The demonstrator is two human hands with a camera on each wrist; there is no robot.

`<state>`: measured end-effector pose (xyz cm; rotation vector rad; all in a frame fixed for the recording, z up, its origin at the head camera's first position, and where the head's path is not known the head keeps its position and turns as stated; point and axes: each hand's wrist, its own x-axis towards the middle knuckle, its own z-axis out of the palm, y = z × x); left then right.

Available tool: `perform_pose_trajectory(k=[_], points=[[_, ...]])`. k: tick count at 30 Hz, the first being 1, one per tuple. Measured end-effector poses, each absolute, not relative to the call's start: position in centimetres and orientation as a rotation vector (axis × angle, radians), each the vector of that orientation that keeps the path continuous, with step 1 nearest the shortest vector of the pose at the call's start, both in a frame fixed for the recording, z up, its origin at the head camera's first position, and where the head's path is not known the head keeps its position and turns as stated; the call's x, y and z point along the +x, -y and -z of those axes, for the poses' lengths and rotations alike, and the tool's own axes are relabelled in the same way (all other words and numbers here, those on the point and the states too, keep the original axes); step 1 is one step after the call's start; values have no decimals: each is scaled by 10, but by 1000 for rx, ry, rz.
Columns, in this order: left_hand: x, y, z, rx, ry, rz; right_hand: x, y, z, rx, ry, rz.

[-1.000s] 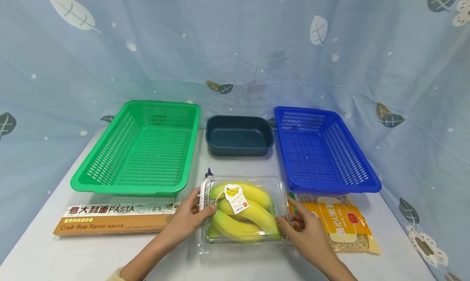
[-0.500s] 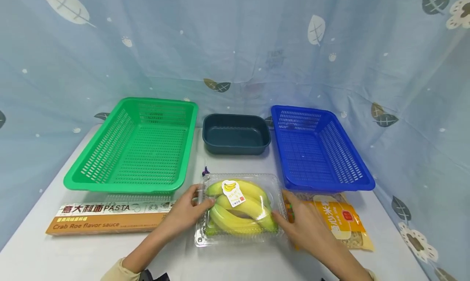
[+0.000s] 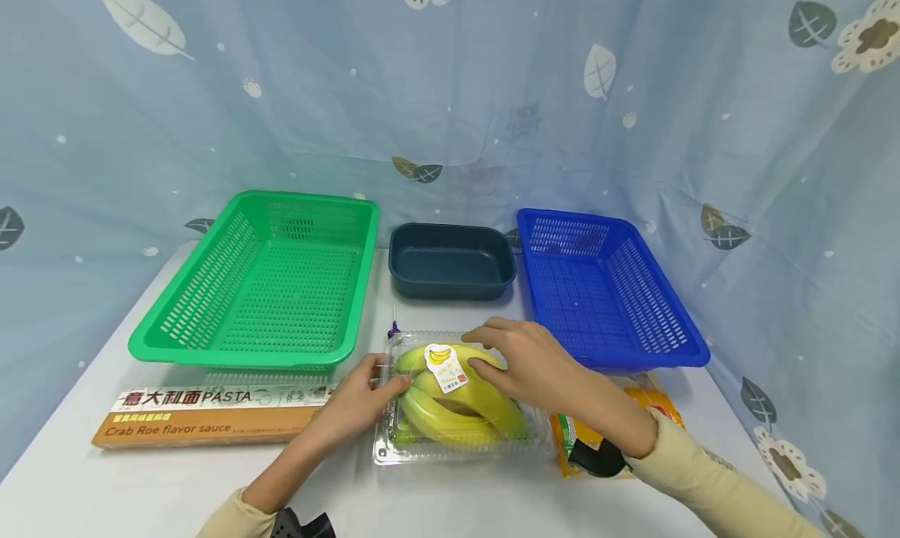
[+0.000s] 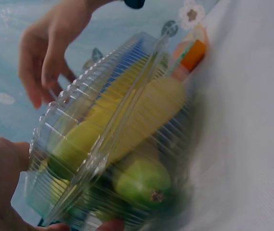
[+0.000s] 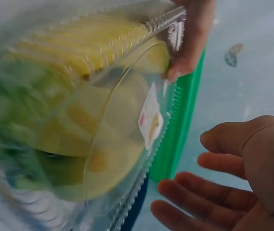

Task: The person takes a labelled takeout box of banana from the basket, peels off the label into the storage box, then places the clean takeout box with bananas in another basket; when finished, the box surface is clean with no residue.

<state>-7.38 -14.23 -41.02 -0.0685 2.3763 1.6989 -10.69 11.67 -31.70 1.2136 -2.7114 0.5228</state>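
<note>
Clear clamshell [image 3: 401, 451] of bananas [image 3: 450, 427] at the near centre of the desk [image 3: 351, 499]. The left hand [image 3: 357, 404] grips its left edge; the right hand [image 3: 526, 366], fingers loosely spread, hovers above. Held from one side, it might tilt or slip if raised.

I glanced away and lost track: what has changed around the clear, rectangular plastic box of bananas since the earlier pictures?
The right hand has let go of the right side of the clear plastic box and moved up and leftward, over its top. The left hand still grips its left side; the green plastic basket and blue plastic basket stayed put.
</note>
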Motion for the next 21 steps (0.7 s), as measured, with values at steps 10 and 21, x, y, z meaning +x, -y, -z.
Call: perform_pose_trajectory(k=[10,21], points=[[-80,142,411,-71,-2351,-1738,-141,-80,325,1414,2738,-444],[-83,143,410,-85,-2363,-1716,-157,-60,339,1462,2702,-229]])
